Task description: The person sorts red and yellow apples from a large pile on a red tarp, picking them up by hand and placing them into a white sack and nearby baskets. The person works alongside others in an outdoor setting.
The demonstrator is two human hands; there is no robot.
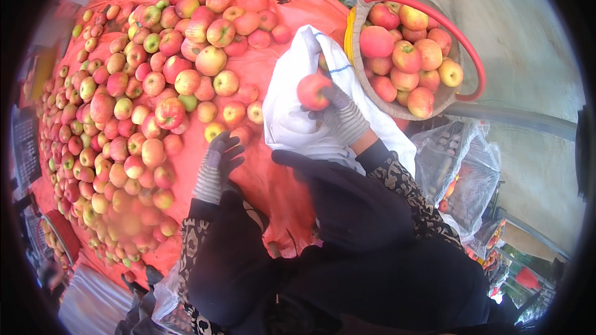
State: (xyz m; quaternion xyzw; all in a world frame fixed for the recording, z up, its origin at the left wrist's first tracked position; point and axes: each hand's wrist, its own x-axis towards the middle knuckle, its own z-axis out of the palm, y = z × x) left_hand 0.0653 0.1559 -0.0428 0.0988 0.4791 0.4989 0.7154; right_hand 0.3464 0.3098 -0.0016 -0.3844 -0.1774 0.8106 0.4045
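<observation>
My right hand [340, 111], in a grey-striped glove with dark fingertips, grips a red apple [312, 91]. It holds the apple over a white sack [287, 90] with a blue line near its mouth. Part of another apple shows inside the sack's opening. My left hand [218, 162], gloved alike, has its fingers apart and holds nothing. It hovers beside the near right edge of a big heap of red and yellow apples [118, 149], next to a yellowish apple [214, 131].
The heap lies on an orange-red sheet [273, 189]. At the upper right a round basket [442, 102] with a red handle [472, 65] is full of apples. Clear plastic bags [475, 155] with apples stand at the right. Another red basket [60, 236] sits at the far left.
</observation>
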